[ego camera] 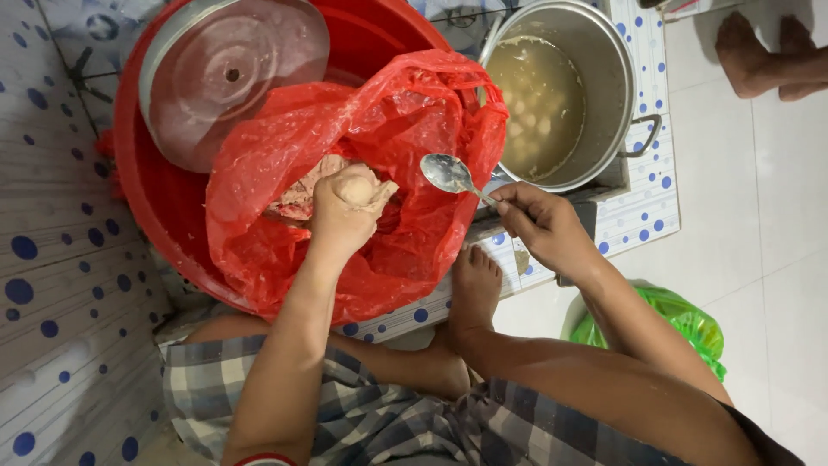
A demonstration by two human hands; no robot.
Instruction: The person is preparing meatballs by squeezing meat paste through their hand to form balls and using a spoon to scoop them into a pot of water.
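Squeezing a lump of pale paste (358, 188), left hand (345, 216) is fisted inside the red bag (405, 121). Right hand (543, 226) pinches the metal spoon (450, 175) handle, bowl near the pot (604, 69).

There are two hands at work, the left hand (348, 205) and the right hand (543, 226), along with one metal spoon (448, 174), one red plastic bag (379, 155) and one lump of pale paste (355, 188) squeezed up from the fist. One red basin (164, 207), one round metal lid (228, 73) and one steel pot (604, 78) of cloudy broth can be counted, though the pale balls floating in the broth are too blurred to number. One green plastic bag (681, 318) lies on the floor, and one bare foot (474, 285) of the person shows, with two more feet (763, 56) of someone else at the top right.
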